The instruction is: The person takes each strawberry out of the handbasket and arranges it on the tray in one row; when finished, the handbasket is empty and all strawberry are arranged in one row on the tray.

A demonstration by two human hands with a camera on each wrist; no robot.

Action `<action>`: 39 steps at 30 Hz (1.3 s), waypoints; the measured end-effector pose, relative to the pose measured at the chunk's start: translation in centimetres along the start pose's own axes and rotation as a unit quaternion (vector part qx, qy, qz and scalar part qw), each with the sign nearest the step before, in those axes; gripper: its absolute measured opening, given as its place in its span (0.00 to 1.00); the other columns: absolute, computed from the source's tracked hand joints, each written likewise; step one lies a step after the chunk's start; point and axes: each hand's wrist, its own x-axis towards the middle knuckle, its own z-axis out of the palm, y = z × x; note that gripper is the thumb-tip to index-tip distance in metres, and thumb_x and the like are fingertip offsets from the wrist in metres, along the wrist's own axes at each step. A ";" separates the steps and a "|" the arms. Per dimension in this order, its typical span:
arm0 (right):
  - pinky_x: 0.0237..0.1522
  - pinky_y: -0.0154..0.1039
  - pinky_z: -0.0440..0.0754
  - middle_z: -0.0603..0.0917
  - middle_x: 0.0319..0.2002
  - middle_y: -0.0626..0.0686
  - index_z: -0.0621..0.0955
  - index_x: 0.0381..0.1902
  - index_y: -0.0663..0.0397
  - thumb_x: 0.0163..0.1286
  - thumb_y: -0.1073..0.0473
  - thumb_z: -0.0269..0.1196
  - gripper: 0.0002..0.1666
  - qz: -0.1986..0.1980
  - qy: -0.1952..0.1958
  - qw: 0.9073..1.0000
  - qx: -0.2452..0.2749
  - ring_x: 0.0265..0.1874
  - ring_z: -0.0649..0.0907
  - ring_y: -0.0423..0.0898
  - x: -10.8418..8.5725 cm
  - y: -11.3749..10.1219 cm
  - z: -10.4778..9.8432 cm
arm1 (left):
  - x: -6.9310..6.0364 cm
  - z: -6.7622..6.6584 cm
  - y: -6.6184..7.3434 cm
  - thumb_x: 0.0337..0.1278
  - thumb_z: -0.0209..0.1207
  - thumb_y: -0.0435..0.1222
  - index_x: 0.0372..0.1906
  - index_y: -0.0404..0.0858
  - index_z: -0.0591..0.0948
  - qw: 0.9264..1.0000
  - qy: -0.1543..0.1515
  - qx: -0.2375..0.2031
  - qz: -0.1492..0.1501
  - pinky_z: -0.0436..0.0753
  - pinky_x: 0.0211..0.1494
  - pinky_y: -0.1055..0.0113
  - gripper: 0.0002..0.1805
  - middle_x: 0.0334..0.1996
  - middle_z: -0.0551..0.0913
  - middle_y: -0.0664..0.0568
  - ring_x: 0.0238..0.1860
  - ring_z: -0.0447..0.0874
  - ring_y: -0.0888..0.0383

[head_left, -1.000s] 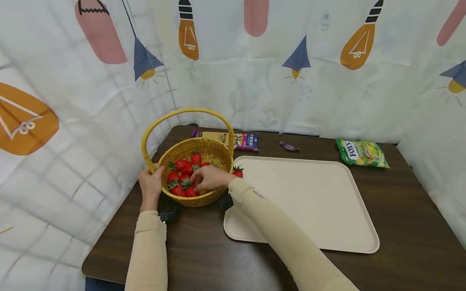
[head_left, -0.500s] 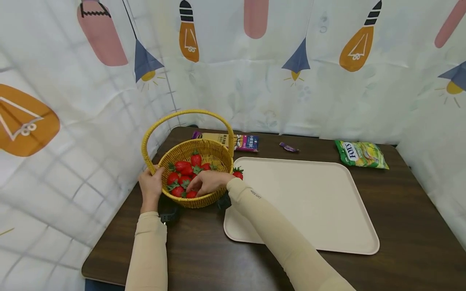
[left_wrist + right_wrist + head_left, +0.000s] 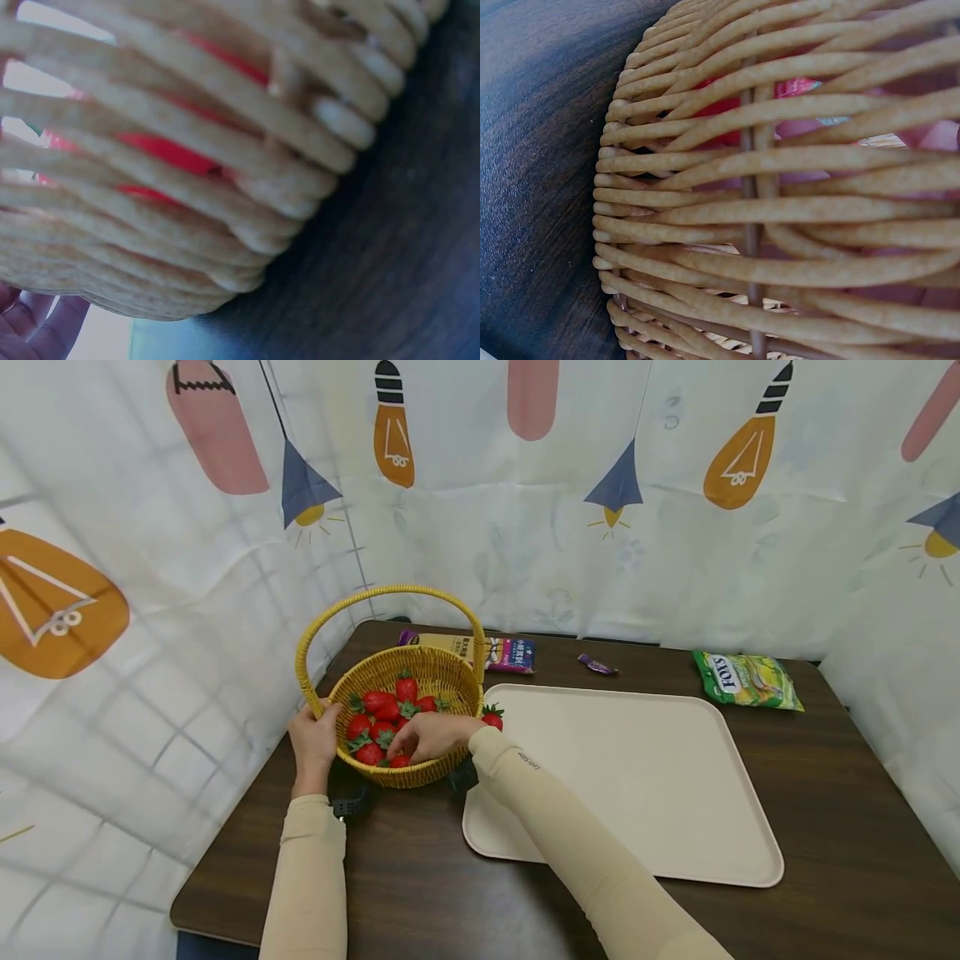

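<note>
At the left of the head view, my left hand (image 3: pixel 312 745) grips the rim of the yellow woven basket (image 3: pixel 435 667) beside the foot of its tall handle. Several red strawberries (image 3: pixel 380 704) with green leaves lie inside. My right hand (image 3: pixel 435 735) reaches over the right rim, fingers bent down among the fruit; whatever is under its fingertips is hidden. Close up, the left wrist view has the weave (image 3: pixel 180 112), red showing through it, and part of the left hand (image 3: pixel 41 330). The right wrist view has the basket wall (image 3: pixel 817 210), with parts of fingers behind its gaps.
A strawberry (image 3: pixel 492 718) sits outside the basket, by the corner of a beige tray (image 3: pixel 615 777). Along the back of the dark table (image 3: pixel 840 793) lie a purple-and-tan packet (image 3: pixel 510 654), a small purple wrapper (image 3: pixel 597 665) and a green bag (image 3: pixel 748 680). Patterned cloth hangs behind.
Compared with a second ago, my right hand sits slightly lower and nearer the basket's right rim, uncovering strawberries near the middle. My left hand keeps its grip.
</note>
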 end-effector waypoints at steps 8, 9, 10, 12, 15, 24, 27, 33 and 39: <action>0.35 0.31 0.72 0.84 0.44 0.42 0.83 0.56 0.48 0.65 0.68 0.58 0.22 -0.013 -0.024 0.999 0.022 0.30 0.73 0.39 -0.2 0.2 -0.1 | -0.1 0.1 0.1 0.62 0.58 0.39 0.35 0.30 0.81 1.000 -0.005 0.009 0.000 0.71 0.34 0.68 0.13 0.28 0.75 0.53 0.30 0.70 0.58; 0.33 0.31 0.72 0.84 0.43 0.43 0.83 0.55 0.48 0.65 0.68 0.58 0.22 -0.013 -0.025 0.999 0.027 0.29 0.72 0.39 -0.1 0.2 -0.1 | -0.1 0.1 0.1 0.62 0.58 0.38 0.35 0.30 0.81 1.000 -0.006 0.010 0.000 0.71 0.35 0.68 0.13 0.28 0.75 0.53 0.31 0.70 0.58; 0.32 0.31 0.71 0.84 0.42 0.42 0.84 0.55 0.48 0.65 0.69 0.59 0.22 -0.012 -0.026 0.999 0.031 0.28 0.71 0.39 -0.1 0.2 -0.1 | -0.2 0.1 0.1 0.62 0.58 0.39 0.36 0.30 0.81 1.000 -0.006 0.012 0.000 0.71 0.35 0.68 0.13 0.28 0.75 0.54 0.31 0.70 0.58; 0.31 0.31 0.71 0.84 0.41 0.42 0.84 0.55 0.48 0.65 0.69 0.59 0.22 -0.010 -0.027 0.999 0.037 0.27 0.71 0.39 0.0 0.4 -0.1 | -0.2 0.2 0.0 0.62 0.58 0.38 0.36 0.30 0.81 1.000 -0.006 0.014 -0.002 0.71 0.35 0.68 0.13 0.29 0.75 0.53 0.31 0.70 0.58; 0.33 0.31 0.73 0.84 0.41 0.42 0.84 0.54 0.48 0.64 0.69 0.60 0.21 -0.014 -0.022 0.999 0.042 0.31 0.73 0.39 0.1 0.5 0.0 | -0.2 0.1 0.0 0.62 0.58 0.39 0.35 0.31 0.80 1.000 -0.007 0.014 -0.004 0.70 0.35 0.67 0.12 0.29 0.74 0.52 0.31 0.69 0.58; 0.33 0.32 0.74 0.82 0.52 0.42 0.83 0.55 0.49 0.63 0.64 0.63 0.21 -0.074 0.085 0.991 0.076 0.23 0.70 0.41 -1.2 0.7 0.6 | -0.6 0.0 -0.4 0.61 0.59 0.38 0.33 0.31 0.81 1.000 -0.007 0.011 0.000 0.70 0.33 0.68 0.11 0.26 0.74 0.55 0.28 0.69 0.58; 0.35 0.33 0.79 0.81 0.55 0.44 0.81 0.56 0.51 0.64 0.62 0.65 0.21 -0.087 0.127 0.982 0.112 0.20 0.76 0.43 -2.1 0.6 0.8 | -0.6 -0.1 -0.5 0.61 0.58 0.38 0.34 0.31 0.81 1.000 -0.013 0.009 -0.004 0.70 0.34 0.68 0.12 0.26 0.74 0.56 0.28 0.69 0.58; 0.42 0.37 0.82 0.82 0.54 0.50 0.80 0.56 0.53 0.65 0.63 0.66 0.21 -0.112 0.200 0.963 0.142 0.36 0.84 0.45 -3.8 0.4 1.1 | -0.3 -0.1 -0.3 0.61 0.58 0.39 0.34 0.33 0.81 1.000 -0.011 0.015 -0.002 0.70 0.32 0.68 0.12 0.26 0.74 0.55 0.27 0.69 0.58; 0.44 0.35 0.79 0.80 0.55 0.51 0.79 0.57 0.52 0.67 0.62 0.64 0.21 -0.081 0.282 0.943 0.155 0.43 0.82 0.46 -5.8 0.7 1.0 | 0.1 -0.1 -0.1 0.61 0.59 0.39 0.34 0.33 0.82 1.000 -0.006 0.012 0.005 0.71 0.31 0.71 0.12 0.26 0.75 0.58 0.28 0.71 0.59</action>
